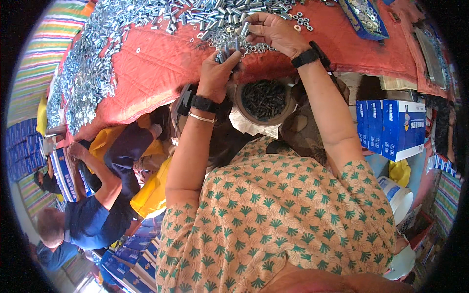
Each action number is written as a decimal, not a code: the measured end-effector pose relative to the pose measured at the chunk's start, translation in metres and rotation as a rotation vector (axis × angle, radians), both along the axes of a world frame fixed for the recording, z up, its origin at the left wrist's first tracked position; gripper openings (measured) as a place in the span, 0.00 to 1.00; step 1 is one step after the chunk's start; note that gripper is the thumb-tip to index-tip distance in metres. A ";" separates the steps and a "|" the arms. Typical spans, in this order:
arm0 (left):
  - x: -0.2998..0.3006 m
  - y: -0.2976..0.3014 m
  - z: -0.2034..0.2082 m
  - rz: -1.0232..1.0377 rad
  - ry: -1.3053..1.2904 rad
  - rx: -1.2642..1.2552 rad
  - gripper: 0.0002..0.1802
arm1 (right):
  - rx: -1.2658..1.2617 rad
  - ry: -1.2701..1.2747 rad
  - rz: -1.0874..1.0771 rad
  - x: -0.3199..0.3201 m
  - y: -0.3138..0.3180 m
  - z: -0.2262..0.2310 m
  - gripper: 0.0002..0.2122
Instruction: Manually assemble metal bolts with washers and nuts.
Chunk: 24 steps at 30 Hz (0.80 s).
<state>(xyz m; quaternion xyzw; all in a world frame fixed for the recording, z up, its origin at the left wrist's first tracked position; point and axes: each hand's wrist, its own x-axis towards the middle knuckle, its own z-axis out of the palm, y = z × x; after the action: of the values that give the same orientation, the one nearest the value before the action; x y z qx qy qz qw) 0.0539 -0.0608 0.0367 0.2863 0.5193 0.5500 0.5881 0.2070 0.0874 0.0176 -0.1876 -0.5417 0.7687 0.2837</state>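
Note:
My left hand (216,73) is closed around several small metal sleeves (226,53), their ends sticking up past my thumb and fingers. My right hand (276,35) pinches one shiny metal sleeve (245,29) between thumb and fingertips, just above and right of the left hand. Both hands are over the near edge of a red cloth (151,58) on the table. Beneath and beside them lie loose washers (221,38) and a few hex nuts (304,21). A large heap of metal sleeves (195,13) spreads beyond the hands.
Below the table edge, a round bucket (241,103) holds dark bolts (264,99). A blue tray (378,35) of washers sits at the far right. Blue and white boxes (391,128) stand at right. On the left, another person (90,215) works beside more boxes (66,173).

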 end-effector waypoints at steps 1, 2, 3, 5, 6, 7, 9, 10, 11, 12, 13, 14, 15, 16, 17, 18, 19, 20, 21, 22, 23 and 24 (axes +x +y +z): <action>0.000 0.000 -0.001 0.002 0.001 -0.003 0.05 | -0.003 0.001 0.002 -0.001 -0.002 -0.001 0.10; 0.000 0.001 -0.003 0.012 0.039 0.000 0.05 | -0.003 0.024 0.027 -0.002 -0.003 -0.001 0.10; 0.000 0.001 -0.004 0.022 0.078 0.003 0.05 | -0.003 0.046 0.051 -0.003 -0.004 -0.002 0.10; 0.002 0.001 -0.005 0.048 0.092 -0.002 0.05 | 0.041 0.008 0.057 -0.004 -0.006 -0.001 0.10; 0.003 0.001 -0.005 0.073 0.105 -0.006 0.05 | 0.087 -0.030 0.062 -0.004 -0.007 -0.001 0.10; 0.002 0.002 -0.004 0.071 0.104 -0.008 0.05 | 0.085 -0.031 0.060 -0.005 -0.007 -0.003 0.10; -0.002 0.002 0.000 0.028 0.279 -0.006 0.05 | 0.058 0.028 -0.051 -0.009 -0.005 -0.008 0.10; -0.003 0.002 0.000 0.026 0.278 -0.009 0.05 | 0.056 0.027 -0.053 -0.006 -0.005 -0.010 0.10; -0.004 0.001 0.000 0.029 0.273 0.002 0.05 | 0.049 0.035 -0.065 -0.004 -0.005 -0.006 0.09; -0.006 0.001 0.000 0.033 0.268 0.013 0.05 | 0.042 0.044 -0.076 -0.003 -0.005 -0.002 0.09; -0.008 0.001 -0.003 0.035 0.268 0.010 0.05 | 0.048 0.007 -0.027 -0.005 -0.009 -0.001 0.09; -0.008 0.001 -0.005 0.023 0.312 0.008 0.05 | 0.045 0.006 -0.028 -0.007 -0.012 0.000 0.09; -0.009 0.001 -0.008 0.011 0.355 0.007 0.05 | 0.056 0.006 0.002 -0.008 -0.015 0.000 0.09; -0.010 0.001 -0.009 0.010 0.354 0.002 0.05 | 0.067 0.006 0.032 -0.009 -0.017 0.000 0.09; -0.010 0.001 -0.008 0.026 0.318 0.019 0.05 | 0.122 -0.079 0.025 -0.008 -0.017 0.005 0.10; -0.009 0.001 -0.006 0.043 0.281 0.036 0.06 | 0.116 -0.081 0.024 -0.008 -0.017 0.002 0.10; -0.008 0.001 -0.005 0.041 0.280 0.030 0.06 | 0.166 -0.100 0.079 -0.008 -0.016 0.000 0.11; -0.008 0.002 -0.004 0.051 0.252 0.054 0.05 | 0.218 -0.117 0.137 -0.011 -0.017 0.000 0.11; -0.008 0.003 -0.004 0.061 0.225 0.077 0.05 | 0.265 -0.161 0.032 -0.010 -0.021 0.006 0.11; -0.008 0.003 -0.004 0.062 0.224 0.073 0.05 | 0.261 -0.162 0.034 -0.010 -0.018 0.003 0.11; -0.010 0.003 -0.003 0.041 0.168 0.074 0.05 | 0.259 -0.137 0.043 -0.011 -0.013 0.003 0.11; -0.011 0.004 -0.003 0.020 0.112 0.075 0.05 | 0.258 -0.112 0.052 -0.011 -0.010 0.002 0.12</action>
<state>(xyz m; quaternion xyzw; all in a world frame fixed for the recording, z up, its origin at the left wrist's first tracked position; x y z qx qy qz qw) 0.0428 -0.0569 0.0337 0.3335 0.5331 0.5580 0.5415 0.1963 0.0773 0.0199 -0.1782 -0.6557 0.6881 0.2547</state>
